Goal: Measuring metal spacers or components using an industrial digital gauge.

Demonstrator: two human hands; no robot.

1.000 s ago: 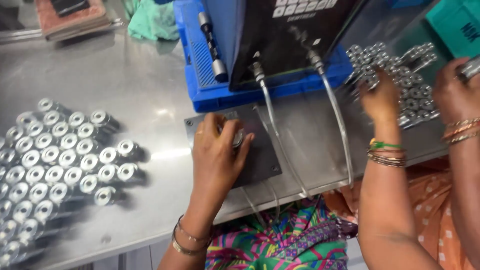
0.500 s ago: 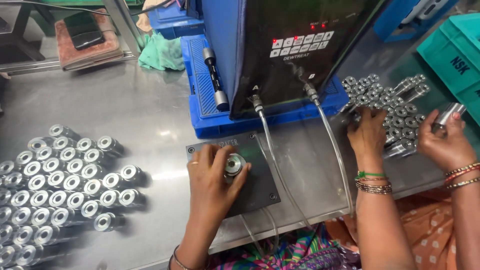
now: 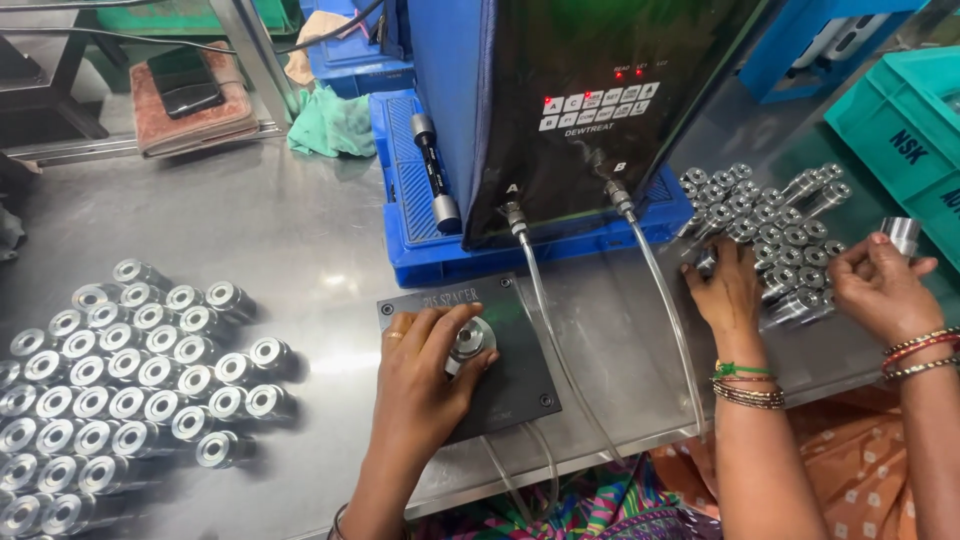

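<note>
Top centre of my view, I see a black control panel (image 3: 600, 100) with white keys and red lamps. Lower centre lies a dark fixture plate (image 3: 510, 385) bearing a small printed label. Upper right stands a teal crate (image 3: 900, 120) with dark lettering.

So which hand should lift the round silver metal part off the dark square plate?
Left. The left hand grips the silver metal part on the dark plate; own right hand is out of view.
</note>
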